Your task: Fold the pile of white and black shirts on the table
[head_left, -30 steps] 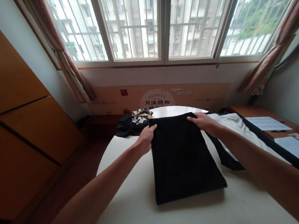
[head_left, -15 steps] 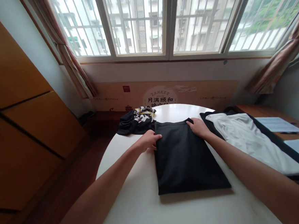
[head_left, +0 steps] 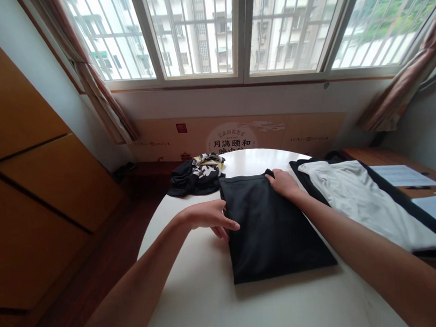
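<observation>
A folded black cloth garment (head_left: 275, 229) lies flat in the middle of a round white table (head_left: 197, 299). My right hand (head_left: 282, 184) rests on its top right corner, with the fingers pinching the fabric. My left hand (head_left: 209, 219) hovers at the garment's left edge, its fingers loosely apart and holding nothing. The fingertips sit just over the black fabric, and I cannot tell whether they touch it.
A crumpled black garment with a white and yellow print (head_left: 196, 175) lies at the table's far side. A black-and-white garment (head_left: 362, 203) lies to the right. Beyond it stands a wooden desk (head_left: 386, 164) with papers. A wooden wardrobe (head_left: 25, 137) stands at left.
My left hand has let go of the top left of the black garment and moved back from it, its fingers opening. My right hand stays on the top right corner.
</observation>
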Motion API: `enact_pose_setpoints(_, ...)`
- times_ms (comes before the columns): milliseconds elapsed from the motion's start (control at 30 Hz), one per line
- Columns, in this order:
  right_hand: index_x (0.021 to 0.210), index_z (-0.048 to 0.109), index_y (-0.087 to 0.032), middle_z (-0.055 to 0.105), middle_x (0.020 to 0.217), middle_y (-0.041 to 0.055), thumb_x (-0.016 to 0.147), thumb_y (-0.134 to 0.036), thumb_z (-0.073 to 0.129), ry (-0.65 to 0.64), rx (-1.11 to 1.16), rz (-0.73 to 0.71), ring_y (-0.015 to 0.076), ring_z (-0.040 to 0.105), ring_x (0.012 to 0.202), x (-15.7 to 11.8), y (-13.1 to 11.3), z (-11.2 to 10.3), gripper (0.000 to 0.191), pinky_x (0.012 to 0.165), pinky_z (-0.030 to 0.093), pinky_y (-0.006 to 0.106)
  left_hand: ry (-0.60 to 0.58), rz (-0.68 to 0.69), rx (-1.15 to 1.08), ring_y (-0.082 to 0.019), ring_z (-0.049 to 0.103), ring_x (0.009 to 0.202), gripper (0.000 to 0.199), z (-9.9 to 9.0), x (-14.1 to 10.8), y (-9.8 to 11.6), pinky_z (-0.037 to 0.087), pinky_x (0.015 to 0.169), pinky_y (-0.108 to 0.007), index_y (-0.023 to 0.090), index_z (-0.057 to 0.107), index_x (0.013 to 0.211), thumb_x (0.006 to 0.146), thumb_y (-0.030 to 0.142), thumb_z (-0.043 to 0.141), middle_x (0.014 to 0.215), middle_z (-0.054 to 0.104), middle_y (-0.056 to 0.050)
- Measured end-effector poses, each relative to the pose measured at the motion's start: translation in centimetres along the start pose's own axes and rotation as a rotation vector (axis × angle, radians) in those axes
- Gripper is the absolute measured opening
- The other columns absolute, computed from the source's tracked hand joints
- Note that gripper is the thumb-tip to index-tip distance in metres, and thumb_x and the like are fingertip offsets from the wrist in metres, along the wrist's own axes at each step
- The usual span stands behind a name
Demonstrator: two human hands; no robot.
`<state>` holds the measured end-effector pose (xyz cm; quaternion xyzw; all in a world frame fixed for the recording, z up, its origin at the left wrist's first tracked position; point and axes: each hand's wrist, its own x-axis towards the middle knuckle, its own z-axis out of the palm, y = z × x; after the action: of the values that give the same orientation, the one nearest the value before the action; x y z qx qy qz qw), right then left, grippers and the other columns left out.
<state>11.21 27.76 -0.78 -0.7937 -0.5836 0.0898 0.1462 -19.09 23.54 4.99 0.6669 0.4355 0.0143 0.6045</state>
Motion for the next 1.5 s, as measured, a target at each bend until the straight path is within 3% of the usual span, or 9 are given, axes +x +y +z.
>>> enact_pose_setpoints(167,0.123,0.069,-0.008,0.069,0.126,0.0285,0.107,-0.042,0.048,0.003,-0.019,0.105,0.0374,0.067,0.118,1.0,1.2,-0.6,0.043,0.094,0.049,0.041,0.173,0.039,0.150,-0.027,0.075,0.066,0.078,2.1,-0.6,0.7,0.052,0.055,-0.026,0.011,0.052,0.141,0.074,0.033,0.085,0.063,0.072,-0.002)
enact_pose_setpoints(367,0.126,0.067,-0.005,0.069,0.126,0.0292,0.107,-0.040,0.049,0.009,-0.038,0.181,0.0369,0.068,0.120,2.0,2.5,-1.1,0.044,0.095,0.050,0.040,0.128,0.080,0.432,-0.026,0.073,0.078,0.096,2.7,-1.1,1.0,0.046,0.059,-0.027,0.007,0.041,0.156,0.076,0.038,0.083,0.077,0.074,-0.003)
enact_pose_setpoints(567,0.123,0.069,-0.008,0.070,0.127,0.0255,0.107,-0.043,0.049,0.017,-0.047,0.148,0.0359,0.067,0.120,2.4,3.3,-1.0,0.043,0.096,0.049,0.038,-0.001,0.003,0.689,-0.027,0.074,0.085,0.119,3.9,-4.1,2.9,0.047,0.066,-0.029,0.007,-0.005,0.169,0.086,0.041,0.073,0.094,0.078,-0.007)
enact_pose_setpoints(767,0.119,0.071,-0.008,0.071,0.125,0.0245,0.105,-0.045,0.055,0.033,-0.049,0.112,0.0345,0.068,0.118,2.4,3.6,-0.9,0.043,0.095,0.049,0.036,-0.029,0.027,0.934,-0.034,0.074,0.099,0.111,5.2,-4.9,3.0,0.048,0.072,-0.032,0.012,0.011,0.171,0.084,0.039,0.074,0.111,0.077,-0.016)
enact_pose_setpoints(967,0.113,0.073,-0.009,0.072,0.123,0.0236,0.107,-0.048,0.047,0.068,-0.031,0.096,0.0345,0.069,0.116,2.0,3.2,-1.2,0.047,0.094,0.049,0.037,-0.214,-0.021,0.850,-0.028,0.076,0.082,0.095,5.6,-4.7,3.1,0.046,0.063,-0.030,0.006,0.033,0.162,0.084,0.043,0.073,0.073,0.078,-0.003)
enact_pose_setpoints(1100,0.108,0.074,-0.010,0.072,0.121,0.0244,0.109,-0.050,0.040,0.089,-0.012,0.122,0.0348,0.070,0.113,2.0,3.3,-1.3,0.053,0.093,0.050,0.038,-0.131,0.062,0.920,-0.029,0.075,0.080,0.038,6.3,-5.4,3.3,0.046,0.067,-0.032,0.013,0.073,0.114,0.098,0.043,0.054,0.060,0.072,-0.005)
enact_pose_setpoints(1200,0.113,0.071,-0.006,0.072,0.116,0.0264,0.107,-0.047,0.043,0.119,-0.013,0.162,0.0374,0.070,0.111,1.5,2.7,-1.5,0.050,0.092,0.051,0.042,0.037,0.091,1.039,-0.029,0.074,0.075,0.030,7.0,-5.2,3.2,0.048,0.070,-0.034,0.017,0.072,0.087,0.101,0.031,0.050,0.070,0.074,-0.010)
enact_pose_setpoints(1367,0.142,0.053,-0.008,0.062,0.138,0.0241,0.103,-0.038,0.050,0.341,-0.054,0.007,0.0382,0.059,0.128,-2.0,-0.8,-1.7,0.049,0.101,0.048,0.046,0.545,0.224,1.109,-0.032,0.073,0.101,0.030,7.4,-2.0,2.3,0.053,0.087,-0.041,0.014,0.068,0.112,0.105,0.023,0.040,0.105,0.075,-0.017)
enact_pose_setpoints(1500,0.145,0.054,-0.005,0.058,0.149,0.0247,0.101,-0.038,0.048,0.279,-0.099,-0.333,0.0369,0.053,0.139,-7.1,-2.9,-0.1,0.055,0.114,0.042,0.048,0.539,0.494,1.097,-0.033,0.048,0.146,0.047,7.2,1.5,-0.1,0.040,0.118,-0.045,0.007,0.053,0.147,0.106,0.027,0.042,0.155,0.052,-0.023)
